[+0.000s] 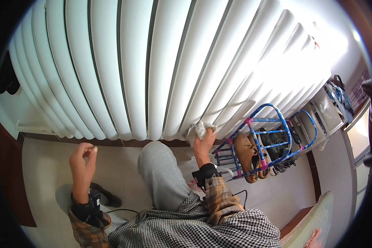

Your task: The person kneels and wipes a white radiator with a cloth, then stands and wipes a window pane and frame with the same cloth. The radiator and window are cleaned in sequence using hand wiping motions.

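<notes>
A white radiator (165, 74) of tall rounded columns fills the upper part of the head view. At its lower edge my right hand (204, 145) is closed on a crumpled whitish cloth (200, 129) and presses it against the bottom of a column. Part of the cloth is hidden by the fingers. My left hand (83, 161) hovers over the floor at the left, apart from the radiator. Its fingers are loosely curled in toward the thumb, and nothing shows in them.
Close to my right hand stands a shoe rack (273, 138) of blue patterned tubes, holding brown shoes (247, 155) and dark shoes (277, 149). Behind it is a pale cabinet (324, 111) with things on top. My bent knee (155, 165) is between my hands, above the tiled floor (41, 173).
</notes>
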`<state>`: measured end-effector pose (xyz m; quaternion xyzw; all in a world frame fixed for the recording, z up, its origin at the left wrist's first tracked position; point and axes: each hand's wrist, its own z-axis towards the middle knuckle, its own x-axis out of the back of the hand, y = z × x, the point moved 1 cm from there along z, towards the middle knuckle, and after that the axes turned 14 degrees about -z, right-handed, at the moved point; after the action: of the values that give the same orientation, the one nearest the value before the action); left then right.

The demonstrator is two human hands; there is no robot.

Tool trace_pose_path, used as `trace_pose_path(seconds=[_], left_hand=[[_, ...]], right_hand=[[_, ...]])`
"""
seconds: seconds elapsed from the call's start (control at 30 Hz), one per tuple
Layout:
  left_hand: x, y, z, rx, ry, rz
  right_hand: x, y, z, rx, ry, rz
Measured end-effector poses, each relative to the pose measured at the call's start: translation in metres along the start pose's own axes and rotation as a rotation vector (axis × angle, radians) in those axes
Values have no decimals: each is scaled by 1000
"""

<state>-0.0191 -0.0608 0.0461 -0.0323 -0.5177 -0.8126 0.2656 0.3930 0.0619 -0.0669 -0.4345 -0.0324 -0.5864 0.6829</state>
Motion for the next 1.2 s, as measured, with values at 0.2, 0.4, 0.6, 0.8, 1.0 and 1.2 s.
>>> trace_pose_path(seconds=[0.2,0.4,0.6,0.8,1.0,1.2], left_hand=[[-1,0,0,0,21,12],[-2,-3,0,-17,46,3],[2,-6,-2,14,34,35],[3,-4,-2,-5,54,55],[2,-6,-5,27,45,74],[0,-7,-2,-26,37,49]], right_hand=[[37,-26,45,146,219,152],[27,-66,69,366,372,-51],[-31,8,-36,261,-4,-52],[16,11,9,242,14,189],[40,58,91,162,415,-38],[-25,118,-2,-188,-52,-15]])
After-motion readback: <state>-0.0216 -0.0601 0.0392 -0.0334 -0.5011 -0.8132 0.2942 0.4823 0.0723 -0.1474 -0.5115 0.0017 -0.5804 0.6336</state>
